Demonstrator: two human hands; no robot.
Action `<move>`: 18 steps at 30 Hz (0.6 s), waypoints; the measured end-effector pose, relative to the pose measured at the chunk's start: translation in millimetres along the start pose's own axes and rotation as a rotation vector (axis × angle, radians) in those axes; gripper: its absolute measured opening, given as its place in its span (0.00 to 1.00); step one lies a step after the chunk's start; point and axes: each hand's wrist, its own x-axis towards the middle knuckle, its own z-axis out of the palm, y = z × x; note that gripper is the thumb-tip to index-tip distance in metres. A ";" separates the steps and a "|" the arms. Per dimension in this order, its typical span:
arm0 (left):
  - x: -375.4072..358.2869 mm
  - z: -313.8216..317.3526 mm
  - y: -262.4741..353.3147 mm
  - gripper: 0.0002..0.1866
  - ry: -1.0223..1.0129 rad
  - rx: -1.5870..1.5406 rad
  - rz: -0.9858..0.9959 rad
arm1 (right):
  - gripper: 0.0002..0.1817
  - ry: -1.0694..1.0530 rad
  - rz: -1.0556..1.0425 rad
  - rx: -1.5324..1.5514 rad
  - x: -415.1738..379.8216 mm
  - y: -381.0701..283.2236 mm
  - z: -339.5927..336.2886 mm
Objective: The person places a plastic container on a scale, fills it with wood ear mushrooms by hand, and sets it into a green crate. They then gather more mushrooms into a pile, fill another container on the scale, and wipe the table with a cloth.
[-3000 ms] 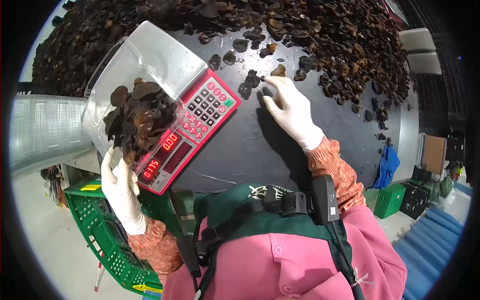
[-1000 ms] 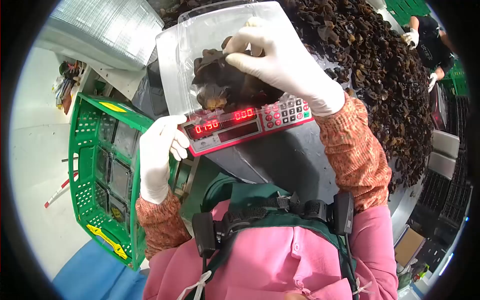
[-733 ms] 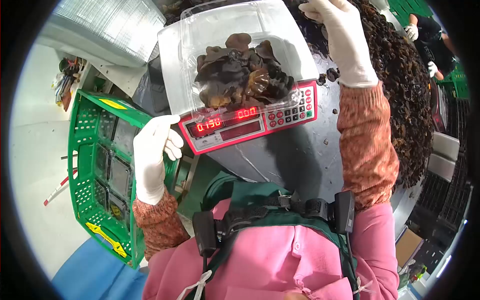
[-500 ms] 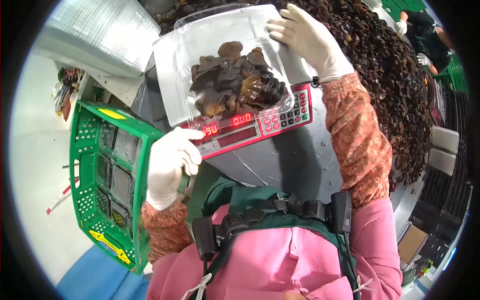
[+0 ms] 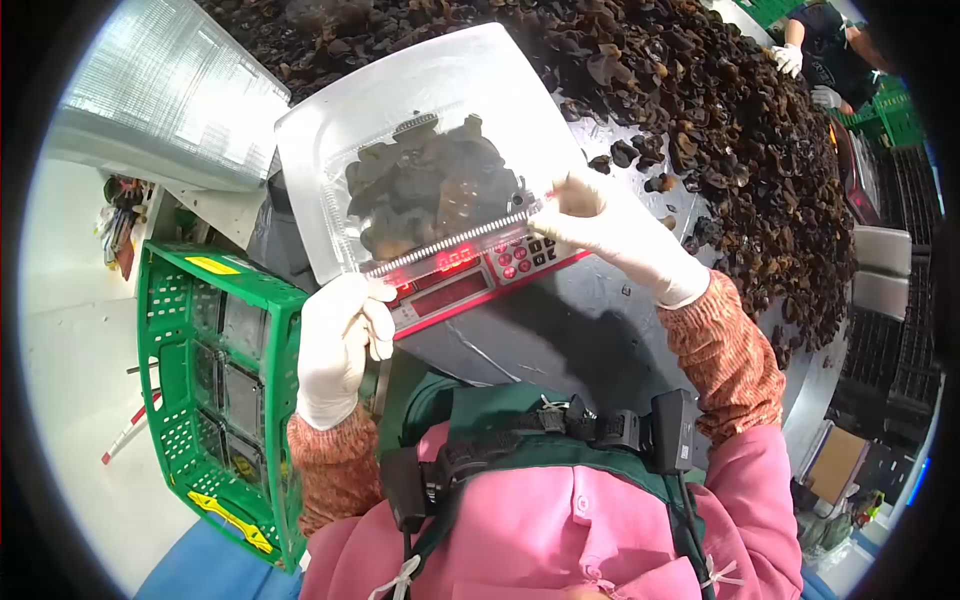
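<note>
A clear plastic clamshell box (image 5: 465,243) rests on the pan of a red digital scale (image 5: 455,295), its lid folded down over dark brown wood ear mushrooms (image 5: 425,185). My left hand (image 5: 345,335), white-gloved, has curled fingers gripping the box's front left corner. At the front right corner, my right hand (image 5: 610,225), also gloved, pinches the rim between thumb and fingers. Red digits glow on the scale's display, partly covered by the box's ridged front edge. The left hand's fingertips are partly hidden under the rim.
A large heap of loose wood ear mushrooms (image 5: 730,140) covers the table behind and right. To the left, a green crate (image 5: 290,290) holds several packed clear boxes. Stacked clear containers (image 5: 185,90) stand back left. Another person's gloved hand (image 5: 788,60) shows at far right.
The lid, raised before, now lies over the mushrooms. My right hand has come down from the back of the box to its front right corner. My left hand stays by the front left corner.
</note>
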 end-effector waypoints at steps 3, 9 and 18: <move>-0.1 7.0 -3.3 0.19 0.052 -0.009 -0.019 | 0.15 -0.043 0.087 0.346 0.2 8.5 6.5; -1.6 8.0 -0.4 0.14 0.032 -0.046 0.033 | 0.02 0.003 0.063 0.472 6.9 15.6 16.4; -24.5 -17.2 25.5 0.34 0.004 -0.124 0.237 | 0.08 -0.070 -0.318 0.391 -11.2 -40.5 38.0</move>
